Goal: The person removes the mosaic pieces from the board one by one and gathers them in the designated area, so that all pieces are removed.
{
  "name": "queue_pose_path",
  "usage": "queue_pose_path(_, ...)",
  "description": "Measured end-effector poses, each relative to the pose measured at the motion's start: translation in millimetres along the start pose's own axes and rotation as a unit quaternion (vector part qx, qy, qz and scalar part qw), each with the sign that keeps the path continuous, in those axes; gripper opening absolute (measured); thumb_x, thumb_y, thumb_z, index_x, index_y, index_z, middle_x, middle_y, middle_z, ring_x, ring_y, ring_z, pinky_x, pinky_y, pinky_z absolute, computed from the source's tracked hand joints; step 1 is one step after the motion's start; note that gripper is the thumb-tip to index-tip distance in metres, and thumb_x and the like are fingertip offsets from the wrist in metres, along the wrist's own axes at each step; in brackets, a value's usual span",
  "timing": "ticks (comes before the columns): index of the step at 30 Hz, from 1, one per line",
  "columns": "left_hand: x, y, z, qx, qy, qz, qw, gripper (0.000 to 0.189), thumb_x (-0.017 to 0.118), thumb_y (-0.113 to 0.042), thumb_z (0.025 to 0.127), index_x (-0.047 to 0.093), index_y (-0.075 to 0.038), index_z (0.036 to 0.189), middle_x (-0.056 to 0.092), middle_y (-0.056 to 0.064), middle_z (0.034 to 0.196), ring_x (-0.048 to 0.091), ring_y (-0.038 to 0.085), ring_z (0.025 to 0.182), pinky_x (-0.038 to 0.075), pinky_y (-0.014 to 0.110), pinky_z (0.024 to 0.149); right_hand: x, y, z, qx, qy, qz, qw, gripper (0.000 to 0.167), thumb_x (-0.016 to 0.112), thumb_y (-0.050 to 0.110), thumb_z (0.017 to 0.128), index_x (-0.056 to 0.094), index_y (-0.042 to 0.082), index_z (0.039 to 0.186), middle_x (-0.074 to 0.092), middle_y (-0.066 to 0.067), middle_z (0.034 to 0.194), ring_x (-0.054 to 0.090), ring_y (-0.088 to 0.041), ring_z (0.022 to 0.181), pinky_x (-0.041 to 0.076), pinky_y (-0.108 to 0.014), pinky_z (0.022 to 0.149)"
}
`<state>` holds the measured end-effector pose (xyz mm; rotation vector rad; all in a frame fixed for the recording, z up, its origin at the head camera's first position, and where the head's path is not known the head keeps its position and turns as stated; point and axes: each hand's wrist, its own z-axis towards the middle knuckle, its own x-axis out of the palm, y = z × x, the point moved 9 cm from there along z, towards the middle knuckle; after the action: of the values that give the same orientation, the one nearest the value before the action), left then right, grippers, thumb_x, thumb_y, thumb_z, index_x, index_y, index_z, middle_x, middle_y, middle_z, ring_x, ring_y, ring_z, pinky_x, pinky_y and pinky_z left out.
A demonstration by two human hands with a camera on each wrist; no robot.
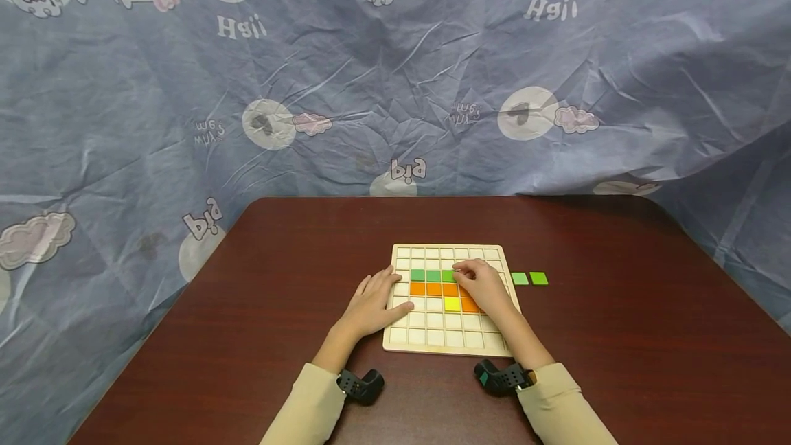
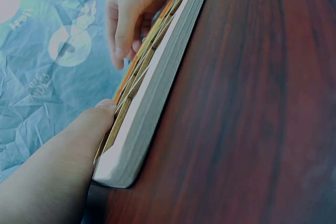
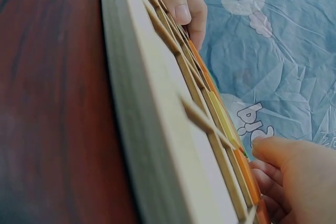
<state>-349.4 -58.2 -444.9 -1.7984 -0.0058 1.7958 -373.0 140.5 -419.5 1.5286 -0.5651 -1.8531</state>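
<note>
A pale wooden grid board lies on the table, with square tiles in several of its cells. My left hand rests on its left edge, fingers straight and spread, thumb over a lower cell. My right hand is over the board's right half, with thumb and index fingertips pinching a bright green tile at its right side. Left of that tile sit two darker green tiles. Below them runs a row of orange tiles, partly hidden by the right hand. A yellow tile lies lower, beside another orange tile.
Right of the board, a pale green tile and a brighter green tile lie on the dark brown table. A printed blue-grey cloth hangs behind the table. Each wrist wears a black camera band.
</note>
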Motion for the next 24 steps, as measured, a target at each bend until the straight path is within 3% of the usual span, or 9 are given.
queue_pose_path(11,-0.9,-0.3,-0.3,0.005,-0.007,0.000,1.0000,0.070,0.041,-0.063,0.085,0.035,-0.017,0.138,0.022,0.003,0.152,0.022,0.021,0.139,0.012,0.043,0.114,5.0,1.8,-0.2,-0.020,0.016,-0.012,0.9996,0.025,0.061,0.018,0.087,0.067,0.006,0.108,0.056,-0.006,0.089,0.049,-0.016,0.075,0.040,-0.027,0.066)
queue_pose_path(24,1.0,0.8,0.3,0.001,-0.004,0.002,1.0000,0.070,0.040,-0.063,0.085,0.034,-0.018,0.138,0.020,0.002,0.152,0.021,0.020,0.139,0.011,0.043,0.114,4.6,-0.2,-1.1,-0.017,0.009,0.002,0.9998,0.022,0.062,0.018,0.086,0.064,0.008,0.105,0.056,-0.006,0.091,0.053,-0.017,0.080,0.044,-0.031,0.074)
